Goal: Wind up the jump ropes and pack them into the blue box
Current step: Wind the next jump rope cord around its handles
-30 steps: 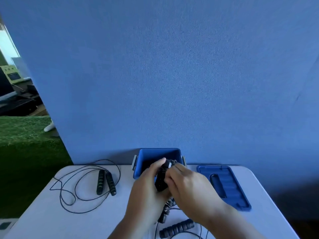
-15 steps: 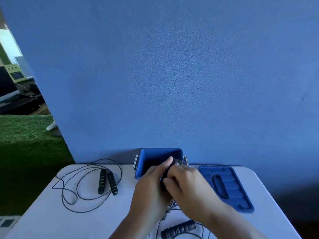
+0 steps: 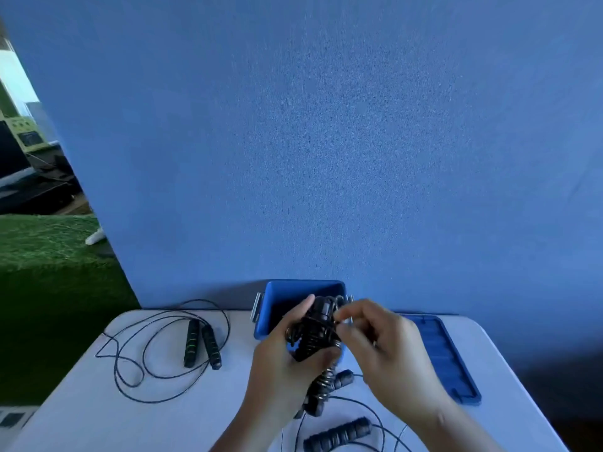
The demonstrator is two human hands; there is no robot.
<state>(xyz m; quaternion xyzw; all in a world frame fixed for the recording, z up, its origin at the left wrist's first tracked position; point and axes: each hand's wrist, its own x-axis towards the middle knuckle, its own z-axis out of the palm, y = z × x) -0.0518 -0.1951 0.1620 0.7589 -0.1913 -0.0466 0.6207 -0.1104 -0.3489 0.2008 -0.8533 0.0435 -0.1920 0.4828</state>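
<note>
The left hand (image 3: 287, 363) is gripping a wound jump rope (image 3: 315, 334), fingers curled around its black handles and coiled cord. The right hand (image 3: 388, 353) is pinching the cord at the top of that bundle. Both hands are holding it just in front of the open blue box (image 3: 266, 308), which is standing at the back of the desk (image 3: 98, 412) against a blue wall (image 3: 326, 141). The box lid (image 3: 447, 360) is lying to the right. A loose jump rope (image 3: 200, 344) is sprawling on the left. Another black handle (image 3: 337, 435) is lying near the front edge, its cord trailing.
</note>
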